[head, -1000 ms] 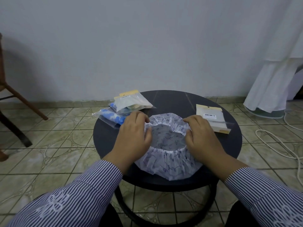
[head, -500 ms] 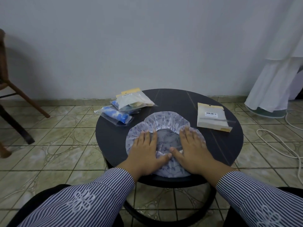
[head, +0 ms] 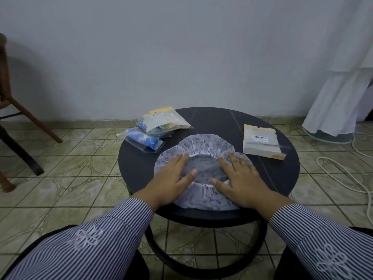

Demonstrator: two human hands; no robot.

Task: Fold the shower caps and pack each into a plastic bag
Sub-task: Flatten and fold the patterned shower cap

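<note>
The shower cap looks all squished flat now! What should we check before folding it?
1. Shower cap spread flat, opening up: ok.
2. Left hand flat on the cap's left side: ok.
3. Right hand flat on the cap's right side: ok.
4. Cap fully on the round table: not ok, its near edge reaches the table's rim.
5. Plastic bag with barcode label lies free to the right, apart from the cap: ok.
6. That bag is empty and open: cannot tell.
</note>
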